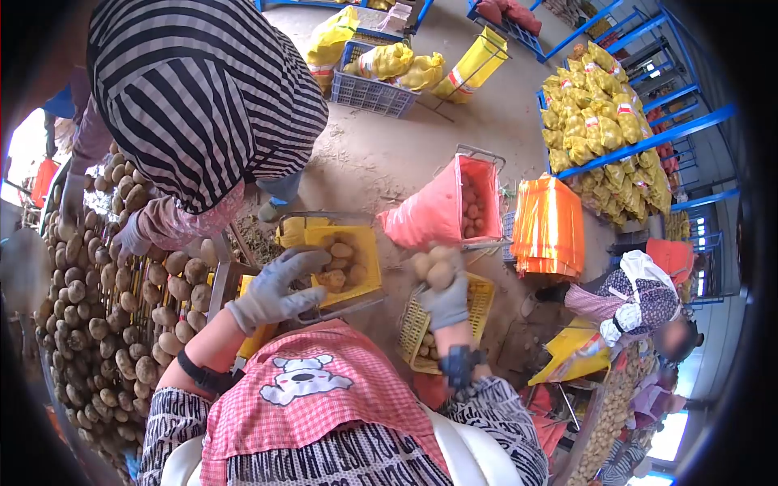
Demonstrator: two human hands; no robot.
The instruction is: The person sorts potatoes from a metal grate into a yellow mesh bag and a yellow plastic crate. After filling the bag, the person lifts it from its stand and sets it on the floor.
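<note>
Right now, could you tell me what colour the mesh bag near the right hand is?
The mesh bag is pink, clearest in the head view.

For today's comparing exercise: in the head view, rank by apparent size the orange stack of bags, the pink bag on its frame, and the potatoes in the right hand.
1. Orange stack of bags and pink bag: look alike, no ranking.
2. Potatoes in the right hand: smallest, though nearer the camera.

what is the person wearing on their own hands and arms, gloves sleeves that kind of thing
Both hands wear grey knit gloves: left hand, right hand. A black band circles the left forearm, and a dark strap wraps the right wrist. Black-and-white patterned sleeves cover the upper arms. A pink checked apron with a cartoon dog sits between them.
</note>
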